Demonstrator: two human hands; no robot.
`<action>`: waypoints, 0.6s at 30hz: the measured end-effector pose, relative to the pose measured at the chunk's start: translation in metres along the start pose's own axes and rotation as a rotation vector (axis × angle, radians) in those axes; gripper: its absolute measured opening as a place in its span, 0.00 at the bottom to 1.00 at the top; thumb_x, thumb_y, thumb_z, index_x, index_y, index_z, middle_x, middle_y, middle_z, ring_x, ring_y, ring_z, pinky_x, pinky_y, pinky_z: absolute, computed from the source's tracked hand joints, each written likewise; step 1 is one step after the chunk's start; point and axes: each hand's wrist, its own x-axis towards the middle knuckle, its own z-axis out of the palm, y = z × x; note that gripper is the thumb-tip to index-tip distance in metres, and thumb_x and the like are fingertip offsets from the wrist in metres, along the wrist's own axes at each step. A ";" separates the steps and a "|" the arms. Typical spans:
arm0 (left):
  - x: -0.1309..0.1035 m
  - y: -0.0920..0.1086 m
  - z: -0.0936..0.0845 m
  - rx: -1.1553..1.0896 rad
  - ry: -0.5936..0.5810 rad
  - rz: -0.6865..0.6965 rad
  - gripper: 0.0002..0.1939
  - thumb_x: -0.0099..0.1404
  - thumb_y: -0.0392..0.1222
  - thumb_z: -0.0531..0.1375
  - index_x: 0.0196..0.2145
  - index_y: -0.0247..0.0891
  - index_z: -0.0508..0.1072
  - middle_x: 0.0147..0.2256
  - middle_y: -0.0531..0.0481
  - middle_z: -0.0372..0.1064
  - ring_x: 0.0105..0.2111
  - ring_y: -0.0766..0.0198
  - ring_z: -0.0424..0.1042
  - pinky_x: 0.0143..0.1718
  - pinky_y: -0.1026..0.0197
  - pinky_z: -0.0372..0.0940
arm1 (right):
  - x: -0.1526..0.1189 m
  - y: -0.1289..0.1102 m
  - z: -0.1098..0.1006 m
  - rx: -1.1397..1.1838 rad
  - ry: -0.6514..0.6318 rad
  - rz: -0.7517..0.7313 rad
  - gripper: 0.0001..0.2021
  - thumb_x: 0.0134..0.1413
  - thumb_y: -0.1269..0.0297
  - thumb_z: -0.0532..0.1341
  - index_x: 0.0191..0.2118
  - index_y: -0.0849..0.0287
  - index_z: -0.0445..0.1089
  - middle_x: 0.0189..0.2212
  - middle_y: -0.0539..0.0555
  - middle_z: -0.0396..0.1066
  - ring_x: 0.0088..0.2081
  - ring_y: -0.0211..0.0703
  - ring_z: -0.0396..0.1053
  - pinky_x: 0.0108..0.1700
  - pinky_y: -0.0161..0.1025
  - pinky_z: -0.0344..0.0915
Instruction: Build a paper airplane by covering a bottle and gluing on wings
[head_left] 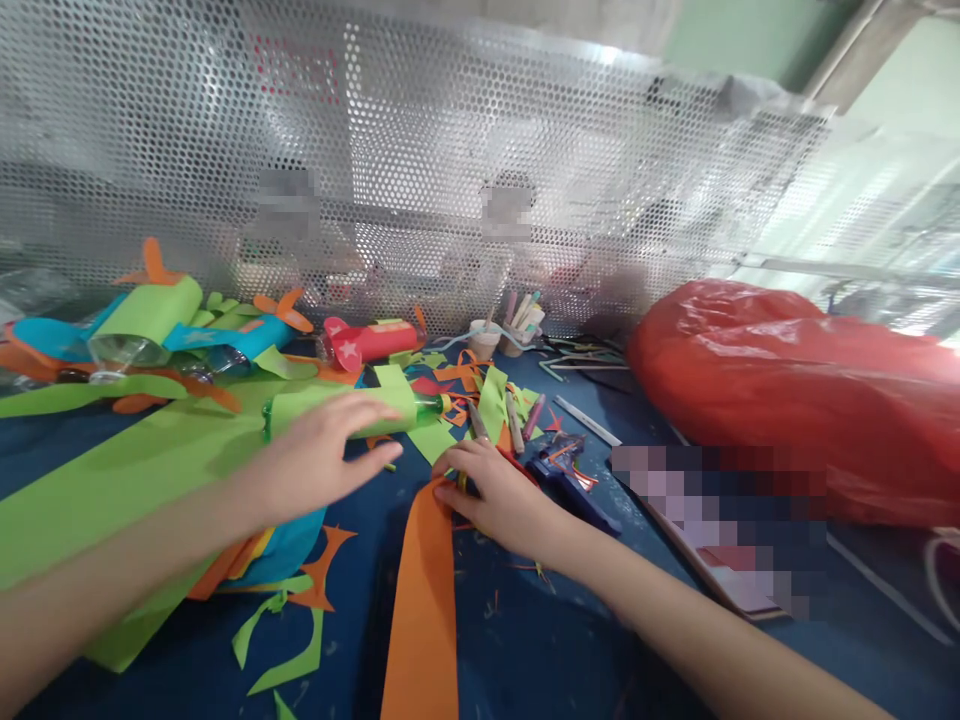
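Note:
My left hand [330, 455] reaches over a green plastic bottle [431, 404] lying on its side, wrapped in light green paper. Its fingers are stretched out and the thumb stands apart; whether they touch the wrap I cannot tell. My right hand [495, 495] pinches the far end of a long orange paper strip [424, 610], which runs toward me along the blue table. Just beyond those fingers a pointed grey blade-like piece [478, 420] shows, its lower part hidden by the hand. Markers [515, 422] lie close by.
Finished-looking paper-covered bottle planes [375, 343] stand at the back left. A large green sheet [150, 480] and paper scraps [296, 660] cover the left side. Right of my hand lie a dark blue glue gun-like tool [574, 490], a pen [589, 420] and a large red plastic bag [795, 400].

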 end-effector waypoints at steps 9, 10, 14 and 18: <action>-0.020 0.010 0.051 -1.097 -0.544 -0.356 0.24 0.61 0.46 0.60 0.54 0.38 0.65 0.44 0.44 0.76 0.42 0.51 0.76 0.44 0.51 0.69 | 0.002 -0.002 -0.001 0.323 0.072 0.036 0.07 0.58 0.73 0.56 0.41 0.60 0.69 0.31 0.49 0.72 0.32 0.37 0.70 0.34 0.33 0.66; -0.020 0.008 0.053 -1.153 -0.556 -0.378 0.24 0.61 0.45 0.60 0.54 0.38 0.65 0.44 0.45 0.76 0.42 0.52 0.76 0.45 0.51 0.68 | 0.003 0.000 0.000 0.318 0.096 0.045 0.09 0.58 0.73 0.56 0.43 0.60 0.68 0.30 0.49 0.73 0.31 0.37 0.70 0.33 0.32 0.66; -0.020 0.003 0.053 -1.076 -0.457 -0.485 0.29 0.58 0.45 0.62 0.56 0.37 0.63 0.40 0.45 0.77 0.42 0.49 0.75 0.43 0.51 0.68 | 0.005 0.009 -0.002 0.103 0.195 0.049 0.12 0.58 0.76 0.54 0.46 0.59 0.66 0.31 0.51 0.74 0.32 0.38 0.72 0.35 0.34 0.69; -0.020 0.007 0.050 -1.055 -0.386 -0.530 0.40 0.57 0.45 0.62 0.63 0.39 0.50 0.39 0.44 0.75 0.39 0.51 0.75 0.39 0.52 0.68 | 0.004 0.016 -0.003 -0.064 0.205 0.002 0.08 0.56 0.75 0.58 0.40 0.61 0.72 0.41 0.59 0.74 0.46 0.50 0.69 0.50 0.49 0.65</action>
